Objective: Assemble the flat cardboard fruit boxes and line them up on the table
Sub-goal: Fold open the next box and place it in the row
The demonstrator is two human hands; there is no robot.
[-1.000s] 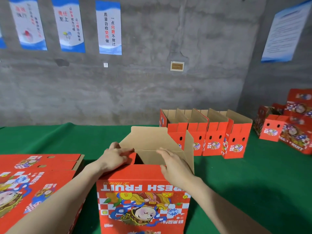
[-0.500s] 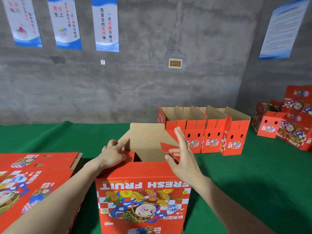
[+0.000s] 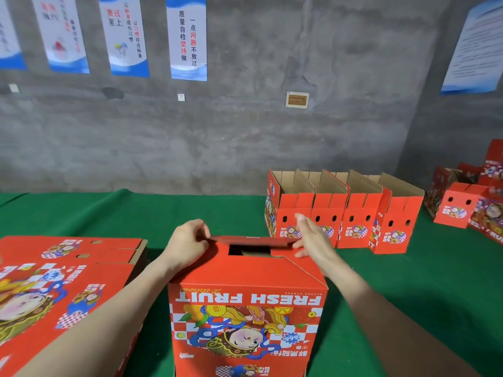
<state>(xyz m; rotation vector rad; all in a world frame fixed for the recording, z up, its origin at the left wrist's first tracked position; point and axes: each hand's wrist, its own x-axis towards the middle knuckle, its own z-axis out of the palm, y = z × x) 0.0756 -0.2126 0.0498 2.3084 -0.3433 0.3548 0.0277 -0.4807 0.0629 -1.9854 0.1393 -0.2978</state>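
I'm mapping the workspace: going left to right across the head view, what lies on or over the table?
flat boxes → left hand → box → right hand → row of boxes → pile

So there's a red fruit box [image 3: 247, 308] standing on the green table [image 3: 408, 295] right up front, print upside down, its top flaps folded nearly flat with a small dark gap in the middle. The left hand [image 3: 187, 243] has its fingers curled over the left end of the far flap [image 3: 253, 240], and the right hand [image 3: 313, 240] lies straight-fingered against that flap's right end. A stack of flat boxes [image 3: 68, 281] sits just to the left, four assembled boxes [image 3: 345, 213] stand side by side farther back with open tops, more red boxes [image 3: 462, 210] are at the far right, and posters [image 3: 187, 36] hang on the grey wall [image 3: 245, 131].
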